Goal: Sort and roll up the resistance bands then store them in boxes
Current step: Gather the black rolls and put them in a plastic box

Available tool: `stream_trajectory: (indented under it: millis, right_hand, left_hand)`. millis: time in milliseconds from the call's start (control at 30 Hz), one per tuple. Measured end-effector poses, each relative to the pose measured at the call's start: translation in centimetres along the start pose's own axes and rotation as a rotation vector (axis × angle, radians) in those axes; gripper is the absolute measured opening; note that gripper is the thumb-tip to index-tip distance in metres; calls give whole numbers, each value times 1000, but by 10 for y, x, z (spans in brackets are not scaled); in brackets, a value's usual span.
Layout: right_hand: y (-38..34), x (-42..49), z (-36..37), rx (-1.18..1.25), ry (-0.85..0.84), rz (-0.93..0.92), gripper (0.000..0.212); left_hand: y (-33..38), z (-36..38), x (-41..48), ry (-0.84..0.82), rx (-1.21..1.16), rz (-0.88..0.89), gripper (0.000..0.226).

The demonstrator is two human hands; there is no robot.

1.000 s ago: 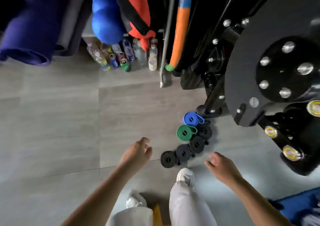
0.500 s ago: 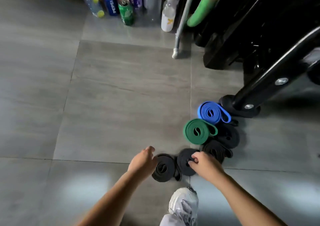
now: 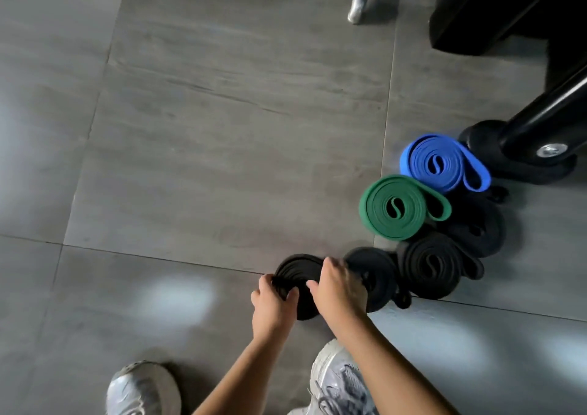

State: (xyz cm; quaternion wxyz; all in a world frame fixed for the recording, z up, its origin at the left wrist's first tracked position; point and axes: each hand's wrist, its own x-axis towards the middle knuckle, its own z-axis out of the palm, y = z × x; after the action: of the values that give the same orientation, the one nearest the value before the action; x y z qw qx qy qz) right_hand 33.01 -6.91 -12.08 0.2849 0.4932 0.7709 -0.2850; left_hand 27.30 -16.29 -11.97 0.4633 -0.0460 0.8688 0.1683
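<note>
Now both hands had closed on one thing. Half a second earlier my left hand (image 3: 273, 303) had sat beside the nearest flat-coiled black rubber resistance band (image 3: 297, 271) while my right hand (image 3: 340, 290) touched the second black coil (image 3: 376, 274) next to it; a second earlier both hands were in the air, short of the row. At this moment the right hand had come across to join the left on the nearest coil.

I took that to mean the rolling was done for these bands and the pick-up for storing had begun, though no box showed in view.

The left hand gripped the coil's left rim, fingers curled over its edge. The right hand lay arched over the coil's right side, thumb toward the middle and fingers wrapped round the far rim; the wrists sat close together.

The held coil lay on the grey tiled floor (image 3: 222, 128) at the near end of the row, on the tile seam. Behind it the row ran away to the right: two more black coils, the green rubber coil (image 3: 397, 208) and the blue rubber coil (image 3: 438, 163) by the black machine foot (image 3: 521, 160).
</note>
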Motion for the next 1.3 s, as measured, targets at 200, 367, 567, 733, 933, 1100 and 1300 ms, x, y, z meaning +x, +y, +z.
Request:
stream_trajectory:
  millis: [200,367,567,733,933,1100,1300]
  right_hand:
    - [13,-18,-1,303,88,36,43]
    - [69,-31,-27,465,327,167,43]
    - [111,-17,-22,412,401,286,43]
    - [111,-16,-9,337,498,296,36]
    - [113,-16,-3,565,524,347,30]
    - [122,-20,-3,742,444,317,27]
    - [146,-32,-15,729,384,68,26]
  left_hand:
    - [-10,-8,-10,126,-126,53,35]
    - [25,23,-32,14,-67,305,37]
    - [46,65,-29,-138,49,367,40]
    - [48,72,-12,-165,-45,296,59]
    - [70,73,3,-233,157,233,66]
    - [62,75,-6,-260,-131,318,47]
    - [48,65,-13,-376,-302,483,43]
